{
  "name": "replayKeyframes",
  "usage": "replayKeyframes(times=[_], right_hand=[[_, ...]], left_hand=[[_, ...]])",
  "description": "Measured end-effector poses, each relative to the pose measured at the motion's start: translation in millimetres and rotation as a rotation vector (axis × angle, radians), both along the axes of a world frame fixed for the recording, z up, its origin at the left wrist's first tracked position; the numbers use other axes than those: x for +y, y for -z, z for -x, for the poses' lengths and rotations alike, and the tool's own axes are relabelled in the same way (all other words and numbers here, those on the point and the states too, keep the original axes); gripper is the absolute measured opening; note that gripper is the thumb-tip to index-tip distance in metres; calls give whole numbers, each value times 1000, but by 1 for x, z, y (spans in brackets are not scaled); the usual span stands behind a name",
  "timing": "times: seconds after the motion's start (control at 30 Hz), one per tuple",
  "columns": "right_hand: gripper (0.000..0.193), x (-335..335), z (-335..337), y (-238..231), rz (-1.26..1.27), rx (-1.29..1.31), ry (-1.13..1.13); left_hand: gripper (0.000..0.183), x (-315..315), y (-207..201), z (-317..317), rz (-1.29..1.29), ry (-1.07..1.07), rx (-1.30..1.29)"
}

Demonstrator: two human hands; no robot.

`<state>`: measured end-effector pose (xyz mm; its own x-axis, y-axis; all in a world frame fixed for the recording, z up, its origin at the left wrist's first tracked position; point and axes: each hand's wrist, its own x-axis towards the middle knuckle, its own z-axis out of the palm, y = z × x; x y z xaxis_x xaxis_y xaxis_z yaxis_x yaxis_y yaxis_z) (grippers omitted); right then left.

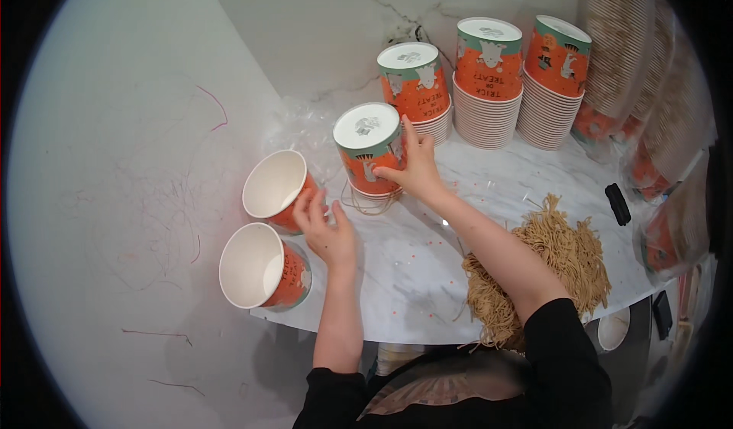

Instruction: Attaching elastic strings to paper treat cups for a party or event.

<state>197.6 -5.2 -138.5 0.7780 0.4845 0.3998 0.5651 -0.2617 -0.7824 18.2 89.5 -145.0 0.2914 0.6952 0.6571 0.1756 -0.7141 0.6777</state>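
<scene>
My right hand [416, 168] grips the side of an upside-down paper bucket [359, 166], orange with a green band and a white base on top. Thumb and fingers spread around its right side. Tan cord [372, 210] loops out at that bucket's lower rim. My left hand [330, 234] is beside an upright white-lined bucket [276, 182], fingers apart and slightly curled close to its orange wall. Whether the fingertips touch it, I cannot tell. Nearer me stands another upright bucket [252, 265], its white inside showing.
Stacks of upside-down buckets [489, 108] line the back of the marble-patterned table. A heap of tan cords [569, 257] lies under my right forearm. Bagged bucket stacks [622, 40] rise at the right, near a small black object [617, 204]. A scribbled white wall [137, 200] borders the left.
</scene>
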Motion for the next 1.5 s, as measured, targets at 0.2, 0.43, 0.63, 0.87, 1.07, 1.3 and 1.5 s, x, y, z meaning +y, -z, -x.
replayKeyframes(times=[0.2, 0.43, 0.63, 0.87, 1.07, 1.3, 1.5], right_hand=[[106, -2, -18, -3, -31, -95, -94], [18, -119, -6, -115, 695, -221, -398], [14, -190, -13, -96, 900, -261, -346], [14, -218, -3, -43, 1154, -212, -98], [13, -243, -26, -31, 768, -339, 214], [14, -245, -18, -56, 898, -91, 16], [22, -247, -22, -39, 1008, -128, 86]], left_hand=[[74, 18, -3, 2, -70, -109, 76], [45, 18, -15, 10, -96, -184, 50], [25, -3, -22, 12, -141, -160, -127], [33, -27, -8, 17, -432, 21, -276], [43, -51, 3, 18, -536, 361, -269], [38, -57, -6, 10, -472, 561, -196], [38, -59, -6, 3, -390, 569, -172]])
